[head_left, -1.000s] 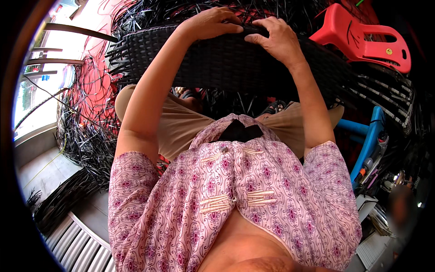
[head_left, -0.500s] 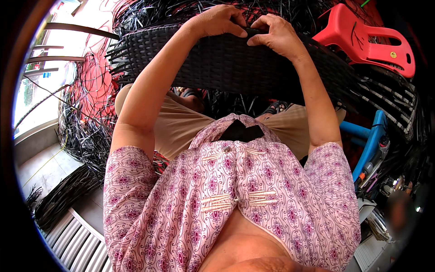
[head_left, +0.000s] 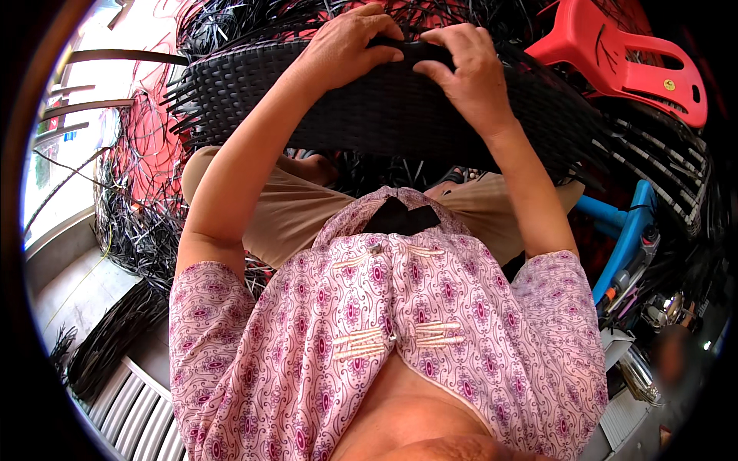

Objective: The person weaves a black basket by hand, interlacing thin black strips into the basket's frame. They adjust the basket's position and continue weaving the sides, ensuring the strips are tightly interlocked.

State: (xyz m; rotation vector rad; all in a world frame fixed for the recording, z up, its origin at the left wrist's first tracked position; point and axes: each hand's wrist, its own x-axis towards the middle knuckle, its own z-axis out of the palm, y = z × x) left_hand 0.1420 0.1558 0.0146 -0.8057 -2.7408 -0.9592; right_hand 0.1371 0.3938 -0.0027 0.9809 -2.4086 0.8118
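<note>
A long black woven strip panel [head_left: 384, 115] stands across my lap, its upper edge running under both hands. My left hand [head_left: 350, 48] grips that edge, thumb on the near face and fingers curled over the top. A short gap to the right, my right hand [head_left: 473, 81] is at the same edge with thumb and forefinger spread apart. Its other fingers bend over the rim, and their tips are partly hidden. Loose strip ends [head_left: 181, 104] stick out at the panel's left end.
Tangled black strips [head_left: 127, 223] lie on red ground at left and behind the panel. A red plastic chair [head_left: 626, 73] is at far right, with a blue frame [head_left: 626, 238] below it. White slats [head_left: 138, 411] and a strip bundle [head_left: 115, 338] are at lower left.
My right thumb and forefinger have spread wider, and that hand has turned slightly. My left hand has shifted a little left along the edge. The whole view has moved slightly.
</note>
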